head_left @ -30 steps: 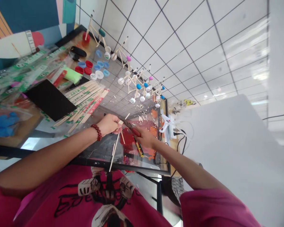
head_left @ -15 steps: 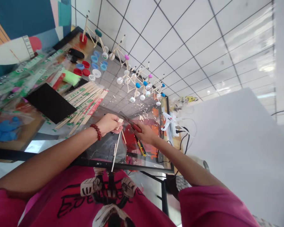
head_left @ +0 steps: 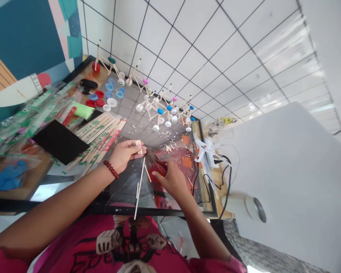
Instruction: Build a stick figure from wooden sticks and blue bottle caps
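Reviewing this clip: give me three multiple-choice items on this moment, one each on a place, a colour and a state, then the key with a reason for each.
1. Where is the glue gun?
A. On the black board
B. Among the bundled sticks
C. Past the right hand, by the cables

2. What colour are the beads of the bracelet?
A. Blue
B. Red
C. White

3. How is the left hand now?
A. Open, palm up, a stick piece on it
B. Shut around a long stick
C. Gripping the red cutters

Key:
1. C, the white gun lies beside the black cables.
2. B, the beads on the left wrist show red.
3. A, the hand lies open with the piece resting on it.
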A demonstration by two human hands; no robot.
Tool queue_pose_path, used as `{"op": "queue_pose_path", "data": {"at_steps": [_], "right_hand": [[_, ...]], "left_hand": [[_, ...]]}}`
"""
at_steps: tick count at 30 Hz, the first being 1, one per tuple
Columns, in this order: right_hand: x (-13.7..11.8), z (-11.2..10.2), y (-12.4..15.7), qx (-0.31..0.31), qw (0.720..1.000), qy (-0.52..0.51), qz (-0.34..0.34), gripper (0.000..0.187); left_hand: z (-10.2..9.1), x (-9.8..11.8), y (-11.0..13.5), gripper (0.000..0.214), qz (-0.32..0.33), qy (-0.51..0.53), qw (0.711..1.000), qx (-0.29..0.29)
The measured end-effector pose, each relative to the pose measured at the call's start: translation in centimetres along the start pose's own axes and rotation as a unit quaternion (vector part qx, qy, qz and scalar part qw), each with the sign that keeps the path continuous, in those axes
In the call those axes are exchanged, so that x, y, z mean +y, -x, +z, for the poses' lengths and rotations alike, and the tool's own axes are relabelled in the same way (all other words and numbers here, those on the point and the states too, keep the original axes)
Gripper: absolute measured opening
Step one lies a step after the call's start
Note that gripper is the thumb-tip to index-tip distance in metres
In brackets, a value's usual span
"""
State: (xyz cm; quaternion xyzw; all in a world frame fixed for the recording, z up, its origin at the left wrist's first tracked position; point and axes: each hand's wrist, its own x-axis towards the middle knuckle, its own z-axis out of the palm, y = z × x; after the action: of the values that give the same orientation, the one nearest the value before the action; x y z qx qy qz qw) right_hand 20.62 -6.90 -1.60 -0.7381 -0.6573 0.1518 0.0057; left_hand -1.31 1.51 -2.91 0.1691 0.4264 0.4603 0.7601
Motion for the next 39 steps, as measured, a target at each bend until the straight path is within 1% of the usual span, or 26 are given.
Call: {"op": "queue_pose_path", "data": {"at_steps": [5,8,10,14,18,21,23,25,27,29,30,31,33,34,35,36,37,38,39], "right_hand": [[0.0,2.5,1.9,0.066,0.997,-0.035,-0.017,0.051],[-0.1,3.6,2.6,0.091,0.994,-0.046,-0.033,0.054],[-0.3,4.1,2.8,0.107,0.992,-0.052,-0.045,0.053],[-0.5,4.5,3.1,0.126,0.989,-0.047,-0.058,0.05],[-0.5,3.7,3.1,0.097,0.992,-0.048,-0.068,0.052],[-0.6,2.7,2.3,0.108,0.985,-0.091,-0.101,0.049],[-1.2,2.1,1.3,0.129,0.972,-0.148,-0.131,0.039],[-2.2,1.8,-0.1,0.129,0.953,-0.214,-0.168,0.031],[-3.5,1.8,-1.5,0.1,0.937,-0.263,-0.207,0.026],[-4.7,2.2,-2.7,0.062,0.928,-0.288,-0.226,0.016],[-5.2,2.5,-3.1,0.048,0.927,-0.296,-0.226,0.016],[-5.5,2.9,-3.4,0.04,0.926,-0.303,-0.222,0.022],[-5.8,3.7,-3.7,0.043,0.924,-0.314,-0.213,0.031],[-5.7,4.1,-3.8,0.056,0.923,-0.314,-0.214,0.034],[-5.6,4.5,-3.8,0.066,0.922,-0.31,-0.222,0.034],[-5.5,4.8,-3.8,0.072,0.921,-0.304,-0.232,0.033],[-5.3,5.1,-3.8,0.077,0.921,-0.295,-0.241,0.032],[-5.3,5.3,-3.7,0.086,0.924,-0.279,-0.245,0.03],[-5.2,5.5,-3.6,0.096,0.928,-0.258,-0.252,0.028]], "left_hand": [[0.0,-0.2,-0.1,0.013,0.011,0.004,1.0,-0.001],[-0.1,-0.2,-0.1,0.011,0.014,-0.002,1.0,0.005],[0.0,-0.1,0.0,0.012,0.015,-0.008,1.0,0.007],[0.1,0.2,0.2,0.014,0.012,-0.018,1.0,0.009],[0.1,0.3,0.5,0.014,-0.005,-0.033,0.999,0.027],[0.0,0.3,0.7,0.016,-0.022,-0.047,0.998,0.021],[-0.1,0.3,0.9,0.018,-0.03,-0.051,0.998,-0.002],[-0.1,0.2,1.0,0.021,-0.031,-0.059,0.997,-0.027],[-0.1,0.0,1.3,0.023,-0.023,-0.074,0.996,-0.046],[0.0,-0.3,1.7,0.023,0.001,-0.096,0.994,-0.053],[0.1,-0.3,1.9,0.022,0.018,-0.115,0.992,-0.054],[0.2,-0.3,2.1,0.02,0.04,-0.143,0.987,-0.057],[0.1,0.6,2.2,0.015,0.088,-0.229,0.967,-0.072],[0.0,1.5,2.0,0.015,0.112,-0.284,0.949,-0.083],[-0.1,2.9,1.6,0.019,0.136,-0.332,0.93,-0.077],[-0.3,4.6,1.0,0.025,0.163,-0.372,0.912,-0.06],[-0.6,6.7,0.1,0.024,0.199,-0.416,0.887,-0.037],[-0.9,9.0,-1.0,0.019,0.247,-0.452,0.857,0.002],[-1.2,11.4,-2.2,0.017,0.29,-0.485,0.823,0.055]]}}
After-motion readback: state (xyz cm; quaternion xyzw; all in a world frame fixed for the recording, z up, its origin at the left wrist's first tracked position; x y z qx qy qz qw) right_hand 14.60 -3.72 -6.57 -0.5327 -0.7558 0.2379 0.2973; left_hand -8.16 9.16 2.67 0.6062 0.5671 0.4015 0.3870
